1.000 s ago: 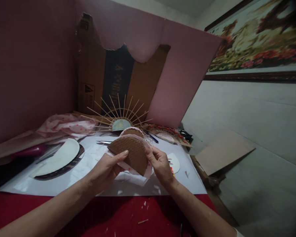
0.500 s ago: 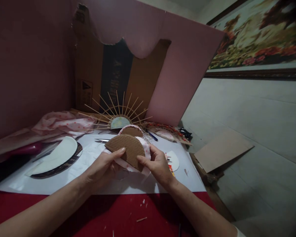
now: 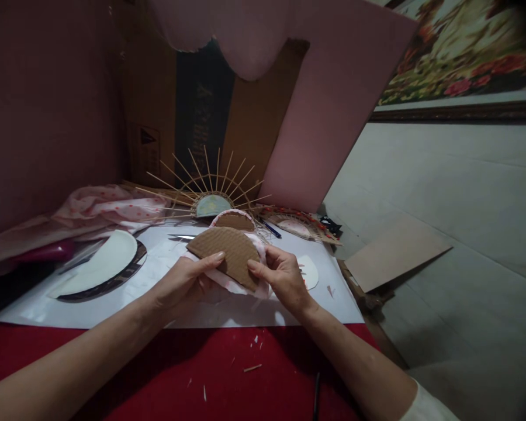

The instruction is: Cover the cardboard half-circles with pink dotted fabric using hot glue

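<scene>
Between my two hands is a half-round piece of brown cardboard [image 3: 225,254], backed by pink-and-white dotted fabric [image 3: 234,286] whose edge shows along its lower and right sides. My left hand [image 3: 197,275] grips the lower left of it, thumb on the cardboard face and fingers underneath. At the right end my right hand [image 3: 280,275] pinches the cardboard and the fabric edge, thumb in front. Just behind lies a second cardboard half-round [image 3: 234,220] with a dotted fabric rim. Scissor blades [image 3: 181,237] poke out to the left of the held piece.
A fan frame of thin sticks [image 3: 213,202] stands at the back, beside a red-trimmed fan [image 3: 296,225] and a pen [image 3: 272,230]. Dotted cloth [image 3: 109,207] and a white half-round plate [image 3: 103,263] lie left. A pink-faced cardboard panel [image 3: 319,117] rises behind. Scraps dot the red cloth [image 3: 228,374].
The view has tilted slightly downward, so the background sits higher. Both hands keep hold of the cardboard; my right thumb has shifted slightly along its edge.
</scene>
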`<state>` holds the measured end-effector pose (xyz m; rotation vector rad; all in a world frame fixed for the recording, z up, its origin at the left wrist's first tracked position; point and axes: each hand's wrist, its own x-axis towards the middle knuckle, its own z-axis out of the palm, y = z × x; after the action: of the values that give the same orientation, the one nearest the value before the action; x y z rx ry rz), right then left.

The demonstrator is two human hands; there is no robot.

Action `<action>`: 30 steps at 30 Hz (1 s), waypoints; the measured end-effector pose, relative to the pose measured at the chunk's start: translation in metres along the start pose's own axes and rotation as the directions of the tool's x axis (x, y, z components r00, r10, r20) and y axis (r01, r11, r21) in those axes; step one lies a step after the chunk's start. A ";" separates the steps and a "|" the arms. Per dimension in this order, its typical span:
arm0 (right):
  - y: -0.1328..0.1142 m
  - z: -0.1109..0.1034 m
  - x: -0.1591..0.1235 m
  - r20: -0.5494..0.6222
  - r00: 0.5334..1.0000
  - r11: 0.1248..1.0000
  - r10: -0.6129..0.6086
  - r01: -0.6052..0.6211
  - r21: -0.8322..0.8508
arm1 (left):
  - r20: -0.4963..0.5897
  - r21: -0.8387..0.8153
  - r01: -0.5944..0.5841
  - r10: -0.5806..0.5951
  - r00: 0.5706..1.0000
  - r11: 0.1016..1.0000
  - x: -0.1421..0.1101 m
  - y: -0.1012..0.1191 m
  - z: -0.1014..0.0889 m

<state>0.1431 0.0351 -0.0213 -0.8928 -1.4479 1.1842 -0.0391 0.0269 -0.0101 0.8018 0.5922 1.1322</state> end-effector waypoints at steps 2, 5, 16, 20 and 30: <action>0.000 0.000 0.000 0.003 1.000 1.000 0.009 -0.009 -0.006 | -0.017 0.010 0.009 -0.009 1.000 1.000 0.000 -0.001 -0.001; 0.000 0.000 0.001 -0.001 1.000 0.998 -0.003 0.003 -0.055 | -0.040 0.005 0.036 -0.036 0.999 0.999 0.000 -0.003 -0.002; 0.004 -0.003 0.002 0.039 0.991 0.991 0.131 -0.129 -0.045 | -0.055 -0.084 0.001 -0.005 0.998 0.996 0.003 -0.004 -0.008; 0.006 -0.001 0.002 -0.002 0.993 0.993 0.119 -0.119 0.024 | -0.041 -0.096 -0.016 0.012 0.999 0.995 0.003 -0.005 -0.007; 0.006 -0.003 0.003 0.004 1.000 0.994 0.027 -0.027 -0.102 | -0.053 -0.113 -0.076 0.070 0.996 0.991 -0.001 -0.003 -0.007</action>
<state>0.1456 0.0398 -0.0264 -0.9821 -1.5157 1.1417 -0.0433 0.0277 -0.0166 0.7034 0.5366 1.2446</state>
